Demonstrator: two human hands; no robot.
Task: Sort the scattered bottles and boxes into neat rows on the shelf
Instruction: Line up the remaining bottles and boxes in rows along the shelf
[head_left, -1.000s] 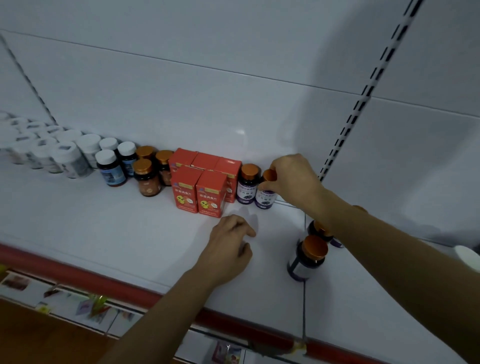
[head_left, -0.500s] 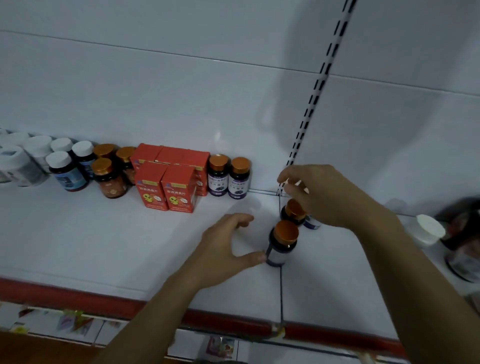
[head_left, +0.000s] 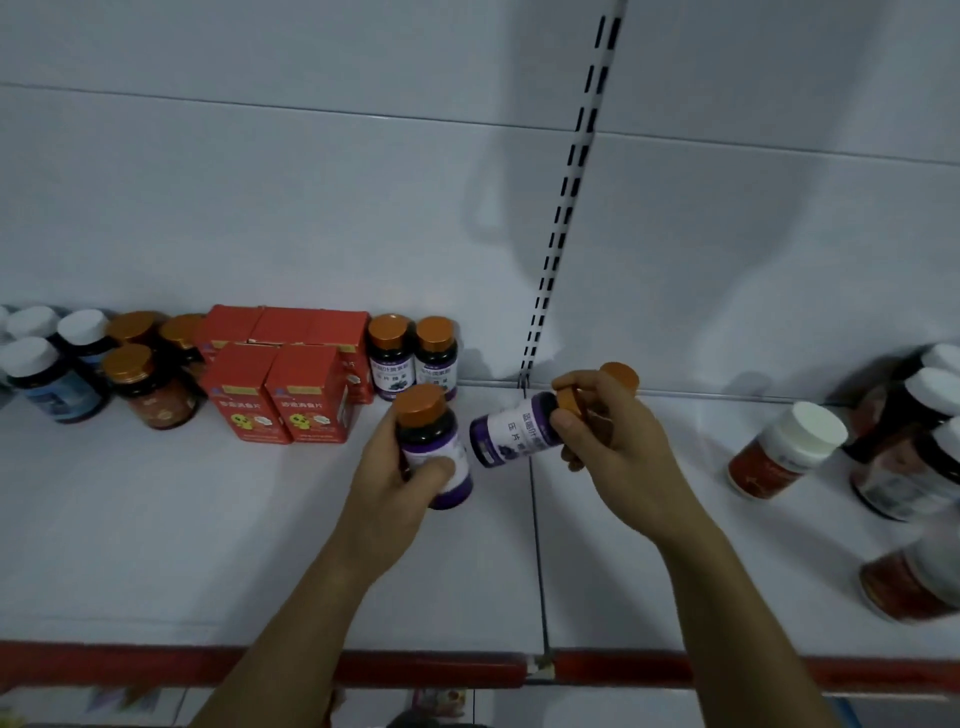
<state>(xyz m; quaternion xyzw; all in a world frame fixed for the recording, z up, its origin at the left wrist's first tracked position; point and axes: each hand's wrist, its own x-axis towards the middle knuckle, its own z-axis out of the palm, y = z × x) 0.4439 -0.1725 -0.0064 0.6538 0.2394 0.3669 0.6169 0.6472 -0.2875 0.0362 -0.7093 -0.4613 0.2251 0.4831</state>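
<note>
My left hand (head_left: 395, 483) grips an upright dark bottle (head_left: 434, 447) with a purple label and orange cap, just right of the red boxes (head_left: 280, 395). My right hand (head_left: 613, 441) holds a second purple-label bottle (head_left: 511, 428) by its capped end, tilted on its side above the white shelf (head_left: 208, 545). Another orange cap (head_left: 621, 375) shows behind my right hand; its bottle is hidden. Two matching purple-label bottles (head_left: 413, 358) stand against the back wall right of the boxes.
Left of the boxes stand brown orange-capped bottles (head_left: 148, 389) and white-capped bottles (head_left: 47, 379). Scattered red and dark white-capped bottles (head_left: 789, 449) sit at the right. A slotted upright (head_left: 566, 202) and a shelf seam (head_left: 537, 545) run down the middle; a red strip (head_left: 156, 665) edges the front.
My left hand closed round the orange-capped bottle and shifted it left. My right hand took the other bottle by its cap and lifted it tilted. The view panned right.
</note>
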